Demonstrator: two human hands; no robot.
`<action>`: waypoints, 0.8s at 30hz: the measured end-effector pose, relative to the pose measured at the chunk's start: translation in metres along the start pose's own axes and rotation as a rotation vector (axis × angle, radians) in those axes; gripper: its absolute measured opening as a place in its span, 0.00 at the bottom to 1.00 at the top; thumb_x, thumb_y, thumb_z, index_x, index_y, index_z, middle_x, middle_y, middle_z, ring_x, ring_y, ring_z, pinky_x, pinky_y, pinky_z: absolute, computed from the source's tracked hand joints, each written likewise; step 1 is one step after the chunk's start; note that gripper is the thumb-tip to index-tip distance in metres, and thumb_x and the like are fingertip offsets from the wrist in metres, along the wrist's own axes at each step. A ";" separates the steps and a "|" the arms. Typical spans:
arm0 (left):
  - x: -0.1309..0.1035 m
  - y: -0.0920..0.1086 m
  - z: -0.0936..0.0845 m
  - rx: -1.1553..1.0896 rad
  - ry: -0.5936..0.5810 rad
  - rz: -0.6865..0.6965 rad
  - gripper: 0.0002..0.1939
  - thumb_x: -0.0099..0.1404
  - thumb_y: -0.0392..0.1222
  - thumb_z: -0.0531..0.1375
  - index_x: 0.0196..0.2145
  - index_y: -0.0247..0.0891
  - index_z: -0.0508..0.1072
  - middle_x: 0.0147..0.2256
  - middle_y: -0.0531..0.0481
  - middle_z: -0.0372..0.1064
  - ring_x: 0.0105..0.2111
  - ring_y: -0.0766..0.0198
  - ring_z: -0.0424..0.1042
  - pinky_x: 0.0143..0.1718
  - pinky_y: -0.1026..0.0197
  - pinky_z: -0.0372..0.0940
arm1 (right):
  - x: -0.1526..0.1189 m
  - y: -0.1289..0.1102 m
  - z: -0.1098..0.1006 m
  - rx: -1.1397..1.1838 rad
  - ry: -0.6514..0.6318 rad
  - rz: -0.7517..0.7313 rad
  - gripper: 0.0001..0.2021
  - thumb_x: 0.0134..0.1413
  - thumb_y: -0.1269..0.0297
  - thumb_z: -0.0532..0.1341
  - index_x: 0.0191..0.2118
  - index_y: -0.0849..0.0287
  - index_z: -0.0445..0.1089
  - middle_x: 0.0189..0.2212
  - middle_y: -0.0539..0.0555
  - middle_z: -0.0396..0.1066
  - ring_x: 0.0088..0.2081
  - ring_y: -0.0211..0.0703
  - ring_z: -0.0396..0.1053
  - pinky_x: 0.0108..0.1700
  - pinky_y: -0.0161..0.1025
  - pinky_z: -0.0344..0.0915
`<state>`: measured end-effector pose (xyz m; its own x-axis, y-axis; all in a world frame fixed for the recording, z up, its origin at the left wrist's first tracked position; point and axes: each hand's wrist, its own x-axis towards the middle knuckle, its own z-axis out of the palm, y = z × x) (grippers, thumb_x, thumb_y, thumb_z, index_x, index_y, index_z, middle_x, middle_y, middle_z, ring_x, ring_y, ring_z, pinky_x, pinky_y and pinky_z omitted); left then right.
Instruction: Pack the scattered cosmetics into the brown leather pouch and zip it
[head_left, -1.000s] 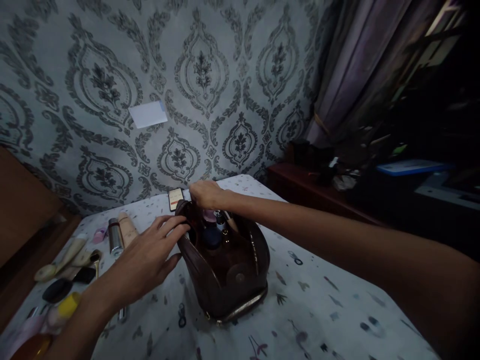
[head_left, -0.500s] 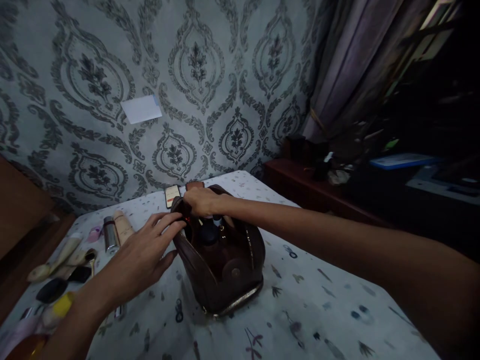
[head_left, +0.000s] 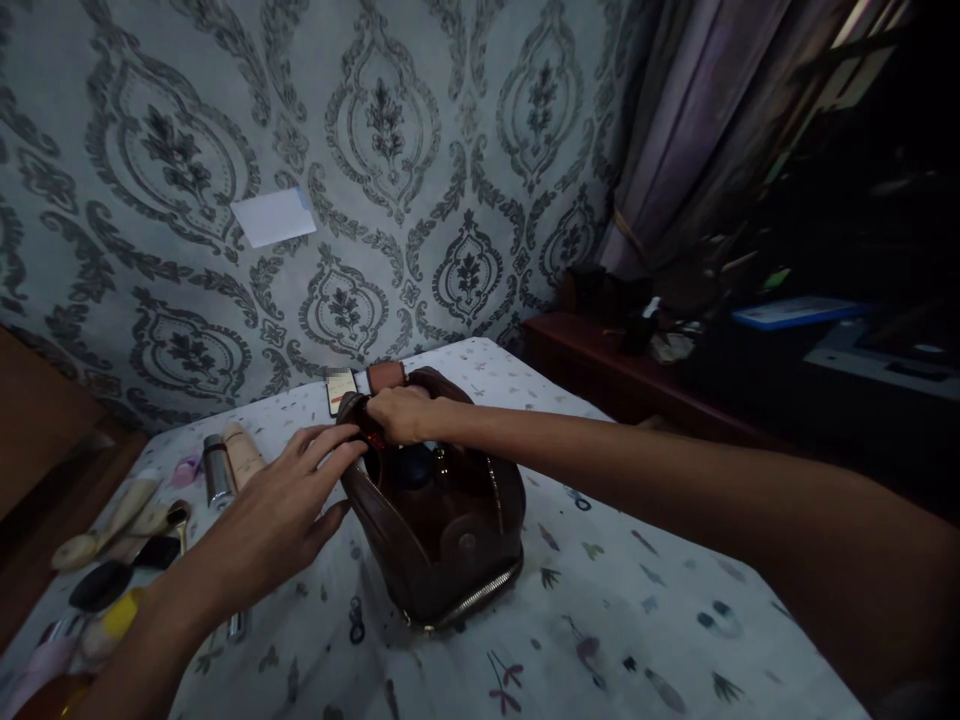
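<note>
Altogether, two hands are at one bag.

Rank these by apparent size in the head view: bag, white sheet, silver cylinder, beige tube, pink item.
Largest to smallest:
1. Bag
2. White sheet
3. Silver cylinder and beige tube: too alike to rank
4. Pink item

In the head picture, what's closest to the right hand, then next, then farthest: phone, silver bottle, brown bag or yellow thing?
From the right hand:
1. Brown bag: the hand reaches into it.
2. Phone: just left of the hand.
3. Silver bottle: farther left.
4. Yellow thing: left front.
</note>
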<state>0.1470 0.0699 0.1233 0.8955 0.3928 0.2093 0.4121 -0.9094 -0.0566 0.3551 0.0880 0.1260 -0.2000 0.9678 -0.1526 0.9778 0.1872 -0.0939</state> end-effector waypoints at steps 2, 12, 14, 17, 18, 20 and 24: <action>0.000 0.000 0.000 -0.006 0.006 -0.001 0.25 0.66 0.34 0.53 0.60 0.42 0.62 0.62 0.44 0.60 0.61 0.47 0.57 0.55 0.44 0.67 | -0.004 0.000 -0.005 0.003 -0.002 -0.016 0.16 0.50 0.71 0.65 0.47 0.65 0.78 0.46 0.67 0.78 0.47 0.56 0.77 0.40 0.40 0.71; -0.003 0.003 -0.004 -0.026 -0.003 -0.004 0.28 0.66 0.33 0.52 0.63 0.44 0.57 0.65 0.44 0.56 0.64 0.49 0.56 0.58 0.44 0.66 | -0.039 0.009 -0.051 0.017 0.194 -0.114 0.10 0.57 0.74 0.59 0.41 0.66 0.78 0.39 0.60 0.79 0.41 0.44 0.74 0.38 0.33 0.61; -0.004 0.004 -0.004 -0.037 0.003 -0.004 0.30 0.67 0.33 0.51 0.65 0.46 0.54 0.66 0.43 0.54 0.65 0.49 0.56 0.58 0.44 0.66 | -0.056 0.010 -0.053 0.083 0.289 -0.124 0.09 0.58 0.74 0.59 0.39 0.65 0.77 0.32 0.56 0.78 0.36 0.41 0.72 0.36 0.33 0.59; -0.007 0.008 -0.006 -0.055 -0.002 -0.025 0.33 0.69 0.34 0.50 0.68 0.49 0.48 0.70 0.43 0.46 0.66 0.47 0.56 0.54 0.46 0.70 | -0.084 0.007 -0.048 0.211 0.396 -0.120 0.10 0.61 0.73 0.57 0.37 0.63 0.77 0.28 0.52 0.76 0.30 0.38 0.69 0.33 0.32 0.57; -0.009 0.010 -0.006 -0.062 0.004 -0.034 0.34 0.69 0.34 0.50 0.69 0.49 0.46 0.70 0.42 0.44 0.66 0.47 0.56 0.53 0.46 0.70 | -0.094 0.004 -0.044 0.258 0.434 -0.108 0.10 0.62 0.72 0.57 0.37 0.62 0.77 0.28 0.51 0.76 0.30 0.38 0.69 0.32 0.33 0.57; -0.014 0.016 -0.005 -0.074 0.039 -0.058 0.34 0.70 0.34 0.50 0.70 0.49 0.44 0.71 0.41 0.40 0.67 0.46 0.53 0.56 0.45 0.68 | -0.113 -0.002 -0.033 0.340 0.535 -0.098 0.10 0.63 0.69 0.57 0.37 0.60 0.77 0.28 0.51 0.76 0.29 0.38 0.70 0.31 0.33 0.58; -0.039 0.032 0.003 -0.103 0.105 -0.131 0.33 0.71 0.35 0.50 0.69 0.46 0.42 0.70 0.37 0.41 0.69 0.48 0.49 0.61 0.45 0.63 | -0.148 -0.015 0.005 0.430 0.641 -0.237 0.11 0.64 0.64 0.55 0.39 0.54 0.76 0.30 0.52 0.79 0.29 0.41 0.75 0.31 0.35 0.66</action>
<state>0.1261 0.0258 0.1109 0.8107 0.4973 0.3090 0.5000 -0.8626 0.0766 0.3698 -0.0590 0.1447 -0.1972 0.8431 0.5003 0.7783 0.4450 -0.4430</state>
